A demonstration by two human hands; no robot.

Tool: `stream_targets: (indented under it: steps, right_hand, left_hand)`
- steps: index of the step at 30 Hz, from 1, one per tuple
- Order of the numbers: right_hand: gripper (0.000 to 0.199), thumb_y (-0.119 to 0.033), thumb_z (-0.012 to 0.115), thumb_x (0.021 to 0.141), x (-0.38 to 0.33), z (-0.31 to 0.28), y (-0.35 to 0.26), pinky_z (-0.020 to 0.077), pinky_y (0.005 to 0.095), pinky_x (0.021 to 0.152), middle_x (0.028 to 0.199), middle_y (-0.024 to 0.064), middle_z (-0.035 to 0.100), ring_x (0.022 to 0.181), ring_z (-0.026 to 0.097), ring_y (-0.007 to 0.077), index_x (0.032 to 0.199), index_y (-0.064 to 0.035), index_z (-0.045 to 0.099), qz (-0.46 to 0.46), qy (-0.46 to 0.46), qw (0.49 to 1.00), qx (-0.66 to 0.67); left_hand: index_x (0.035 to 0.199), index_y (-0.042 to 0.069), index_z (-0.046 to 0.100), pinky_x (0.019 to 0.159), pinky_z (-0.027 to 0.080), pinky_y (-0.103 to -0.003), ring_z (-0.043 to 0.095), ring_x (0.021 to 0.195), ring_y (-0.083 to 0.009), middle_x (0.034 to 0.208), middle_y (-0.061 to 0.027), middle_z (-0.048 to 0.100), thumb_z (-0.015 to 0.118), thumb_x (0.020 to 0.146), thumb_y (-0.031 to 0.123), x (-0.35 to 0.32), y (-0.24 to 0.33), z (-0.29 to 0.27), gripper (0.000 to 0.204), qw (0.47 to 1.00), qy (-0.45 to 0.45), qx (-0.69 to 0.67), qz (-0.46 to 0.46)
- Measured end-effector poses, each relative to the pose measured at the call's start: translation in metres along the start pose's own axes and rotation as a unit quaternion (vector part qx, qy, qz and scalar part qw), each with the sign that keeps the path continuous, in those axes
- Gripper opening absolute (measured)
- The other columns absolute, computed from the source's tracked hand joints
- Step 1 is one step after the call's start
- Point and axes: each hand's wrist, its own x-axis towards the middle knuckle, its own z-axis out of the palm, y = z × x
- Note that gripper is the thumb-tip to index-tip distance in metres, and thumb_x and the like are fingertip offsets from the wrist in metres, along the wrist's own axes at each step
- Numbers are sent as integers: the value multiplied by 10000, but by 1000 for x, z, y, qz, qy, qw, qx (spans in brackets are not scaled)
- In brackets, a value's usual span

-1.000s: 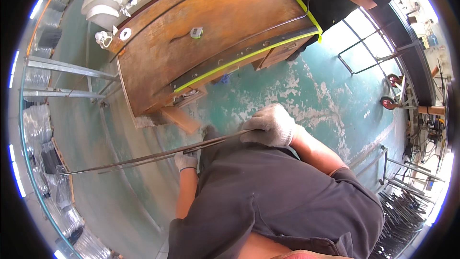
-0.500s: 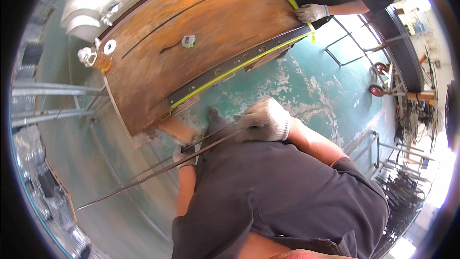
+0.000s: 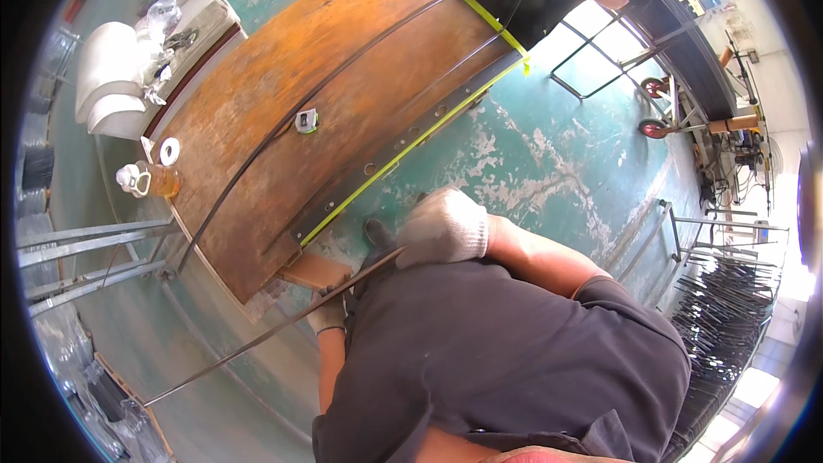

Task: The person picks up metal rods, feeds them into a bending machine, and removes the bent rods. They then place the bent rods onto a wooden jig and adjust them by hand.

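Below the rusty workbench (image 3: 283,111), both gloved hands, left hand (image 3: 328,315) and right hand (image 3: 444,227), stay clamped on 1 thin metal rod (image 3: 257,341), now swung lower and free of the bench

Right hand (image 3: 446,227): white knit work glove, slightly grubby, toward 12 o'clock of the torso.
Left hand (image 3: 328,315): grey-white glove with a blue-edged cuff (mostly hidden).
Shirt (image 3: 506,360): dark grey, short sleeves ending above the elbows, forearms bare.
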Motion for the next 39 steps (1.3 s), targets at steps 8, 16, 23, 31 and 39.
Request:
stream_targets:
  steps: [8, 16, 23, 31, 39]
  right_hand:
    - [213, -298, 837, 800, 2, -20, 17, 514, 458, 609, 731, 89, 666, 697, 666, 338, 787, -114, 731, -27, -5, 1000, -1]
    - [216, -313, 846, 788, -3, -44, 30, 531, 456, 624, 762, 85, 687, 717, 680, 333, 820, -121, 751, -7, -12, 1000, 2]
    - [192, -295, 851, 783, -7, -57, 39, 532, 456, 623, 758, 84, 688, 713, 680, 334, 828, -133, 759, -16, -15, 999, 24]
    - [186, -287, 851, 777, -9, -56, 48, 529, 460, 621, 754, 89, 687, 710, 677, 342, 819, -132, 757, -22, -42, 999, 2]
    - [183, -290, 851, 777, -8, -63, 48, 530, 463, 629, 754, 90, 686, 717, 677, 344, 826, -138, 763, -13, -44, 999, 4]
  left_hand:
    - [1170, -76, 649, 914, 546, -400, 674, 1045, -276, 1116, -154, 695, 499, 1067, 100, 14, -33, -29, 254, 998, 68, 4, -6]
    - [1072, -56, 657, 907, 562, -425, 688, 954, -287, 996, -164, 701, 487, 1064, 104, 2, -34, 29, 233, 990, 95, -108, -13]
    - [1091, -114, 705, 853, 578, -337, 725, 946, -236, 1020, -160, 752, 493, 1083, 54, 22, -73, -20, 270, 996, 64, -36, 45]
    - [1207, -172, 616, 924, 568, -364, 684, 1070, -238, 1152, -173, 705, 496, 1069, 0, 6, -66, 14, 252, 993, 84, -80, 34]
    - [883, 44, 596, 906, 554, -589, 647, 890, -346, 865, -117, 607, 515, 996, 125, -3, -55, 63, 161, 981, 166, -104, -2]
